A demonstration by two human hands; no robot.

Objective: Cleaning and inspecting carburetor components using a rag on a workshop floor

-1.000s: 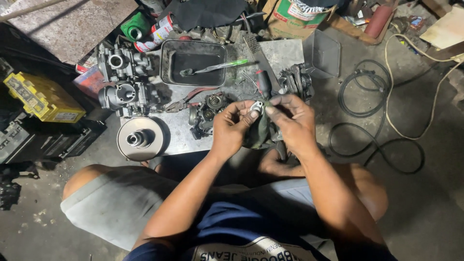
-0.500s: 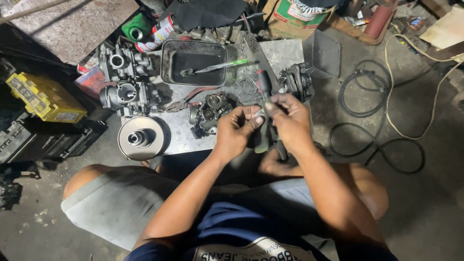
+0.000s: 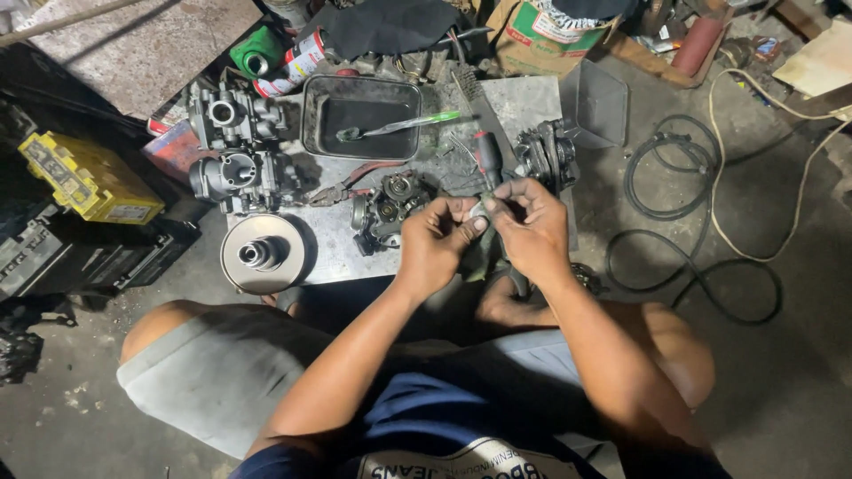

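— Pinched between both sets of fingertips, that's how I've got it; my left hand (image 3: 439, 241) curls in from the left, my right hand (image 3: 531, 232) from the right, and the small pale part (image 3: 480, 211) sits between thumb and forefinger of each, held up just above the near edge of the metal sheet (image 3: 524, 98).

— Can you see what the part is?

— Not well; it's tiny and my fingers cover most of it; I'd only call it a little light-coloured piece.

— How do you keep it steady?

— Both hands pressed close together, fingertips nearly touching; I'd judge it best to work low over the sheet, so a slip drops it there rather than onto the dark floor.

— What's around you?

— Just left of my left hand lies a small engine casting (image 3: 385, 208); farther left, two carburettor bodies (image 3: 232, 146) and a round pulley disc (image 3: 262, 254); beyond, a dark tray (image 3: 359, 115) with a green-handled brush (image 3: 399, 126); a red-handled screwdriver (image 3: 486, 158) stands just beyond my fingers; black hose (image 3: 661, 191) coils to the right.
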